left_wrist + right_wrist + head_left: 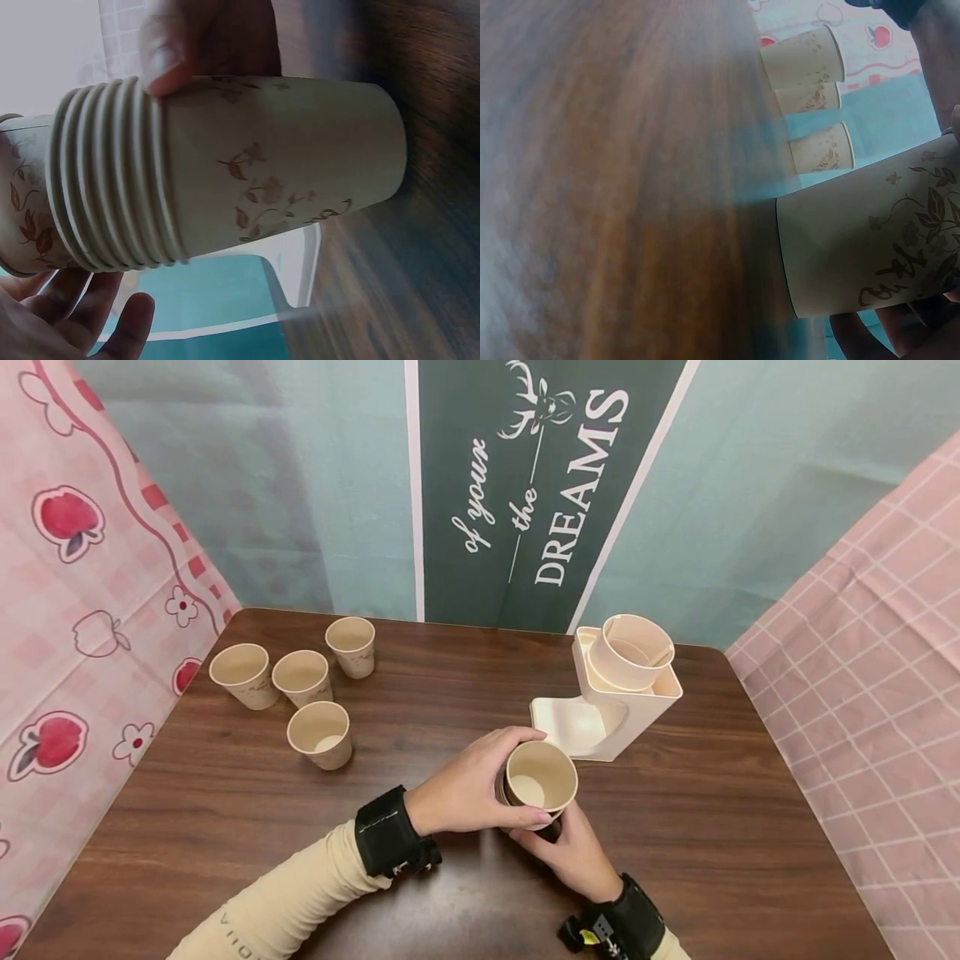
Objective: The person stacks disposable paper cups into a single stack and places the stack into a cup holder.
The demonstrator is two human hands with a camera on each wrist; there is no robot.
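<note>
Both hands are on a stack of nested beige paper cups with a brown floral print, held upright near the middle of the table. The left hand curls its fingers and thumb around the top cup, which stands partly out of the stack in the left wrist view. Lower down, the right hand grips the stack from the near right side, its thumb close below the rims. In the right wrist view the stack's lower part shows close up, its base just over or on the tabletop; I cannot tell which.
Several single paper cups stand upright at the left of the brown table. A cream plastic stand with a round collar on top is just beyond the hands, right. Cloth hangings enclose the back and sides.
</note>
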